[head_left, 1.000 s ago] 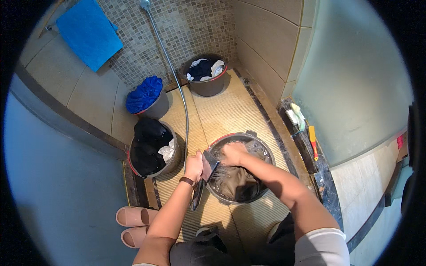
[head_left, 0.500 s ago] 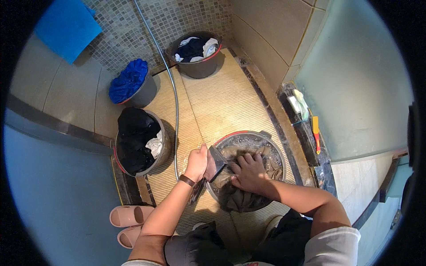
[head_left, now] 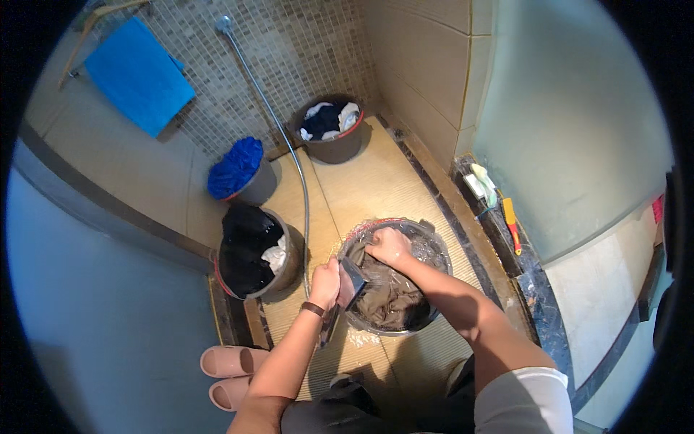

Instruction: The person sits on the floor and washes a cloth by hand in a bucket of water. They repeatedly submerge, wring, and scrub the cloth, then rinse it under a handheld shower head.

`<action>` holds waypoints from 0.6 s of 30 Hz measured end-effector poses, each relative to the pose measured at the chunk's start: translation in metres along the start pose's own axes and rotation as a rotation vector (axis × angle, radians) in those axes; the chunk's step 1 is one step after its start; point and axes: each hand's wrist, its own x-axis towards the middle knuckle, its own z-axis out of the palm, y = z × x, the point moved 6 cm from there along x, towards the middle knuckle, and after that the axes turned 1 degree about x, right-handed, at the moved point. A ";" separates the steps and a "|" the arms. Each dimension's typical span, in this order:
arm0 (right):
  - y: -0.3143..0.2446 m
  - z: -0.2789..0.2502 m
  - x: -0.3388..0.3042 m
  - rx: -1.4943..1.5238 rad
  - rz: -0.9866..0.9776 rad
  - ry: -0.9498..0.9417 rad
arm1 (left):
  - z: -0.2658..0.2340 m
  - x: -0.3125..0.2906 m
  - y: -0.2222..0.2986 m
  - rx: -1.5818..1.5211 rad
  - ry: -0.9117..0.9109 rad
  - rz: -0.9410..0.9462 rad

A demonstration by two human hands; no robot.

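Observation:
A dark bucket [head_left: 446,262] in front of me holds a soaked grey-brown garment [head_left: 390,298] in water. My left hand [head_left: 325,283] is closed round a dark, square-faced shower head [head_left: 351,283] at the bucket's left rim, and water streaks run from it over the cloth. My right hand [head_left: 389,247] is inside the bucket near the far rim, its fingers curled on a fold of the wet garment; the fingertips are partly hidden. A metal hose [head_left: 300,181] runs from the wall down toward my left hand.
To the left stand a bucket of black and white clothes [head_left: 289,271] and one with a blue cloth [head_left: 238,168]. Another bucket of laundry [head_left: 332,150] is at the back. Pink slippers [head_left: 230,362] lie lower left. A yellow-and-red brush [head_left: 511,220] rests on the right ledge.
My right hand has gone from lying spread on the garment to gripping it farther toward the far left rim. My left hand still holds the shower head. The whole view has shifted.

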 end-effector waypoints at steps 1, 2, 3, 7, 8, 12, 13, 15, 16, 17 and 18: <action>0.002 -0.009 -0.003 0.122 -0.013 0.120 | 0.001 0.001 -0.003 -0.089 -0.015 -0.048; -0.003 -0.019 -0.006 0.156 -0.035 0.102 | -0.002 0.003 -0.005 -0.067 0.019 -0.036; -0.008 -0.031 -0.009 0.188 -0.057 0.084 | -0.006 0.006 -0.006 -0.124 0.034 -0.027; -0.049 -0.083 -0.047 0.294 -0.175 0.068 | -0.010 0.000 -0.002 -0.281 0.064 -0.072; -0.055 -0.093 -0.056 0.302 -0.196 0.078 | -0.009 -0.005 0.005 -0.285 0.054 -0.063; -0.083 -0.137 -0.099 0.190 -0.297 0.131 | -0.011 -0.007 0.015 -0.312 0.047 -0.089; -0.084 -0.142 -0.106 0.092 -0.403 0.092 | -0.008 -0.007 0.016 -0.324 0.036 -0.083; -0.082 -0.142 -0.122 -0.209 -0.681 0.052 | -0.003 -0.003 0.012 -0.314 0.012 -0.105; -0.068 -0.132 -0.126 -0.372 -0.671 -0.127 | 0.003 0.001 0.013 -0.316 -0.009 -0.109; -0.062 -0.125 -0.131 -0.400 -0.699 -0.166 | 0.000 0.008 0.010 -0.195 0.011 -0.052; -0.059 -0.117 -0.136 -0.427 -0.728 -0.205 | 0.001 0.014 0.002 -0.236 0.007 -0.073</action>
